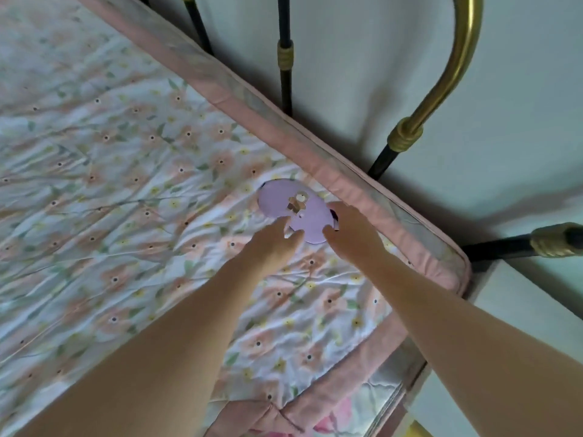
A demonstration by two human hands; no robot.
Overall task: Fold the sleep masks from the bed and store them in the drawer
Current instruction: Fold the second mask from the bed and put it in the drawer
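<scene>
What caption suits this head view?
Both hands, left and right, reach a lilac sleep mask on the floral bed.

Open floral quilted bedspread [126, 184] left of both hands; raised pink padded quilt border [331, 175] and black-and-brass metal bedframe [407, 134] close off the right.

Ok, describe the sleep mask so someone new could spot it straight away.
Find the bed's pink border by the brass-and-black frame. Just inside it, on the floral sheet, lies the mask, between the left hand and right hand. It is the only plain lilac oval there.
</scene>
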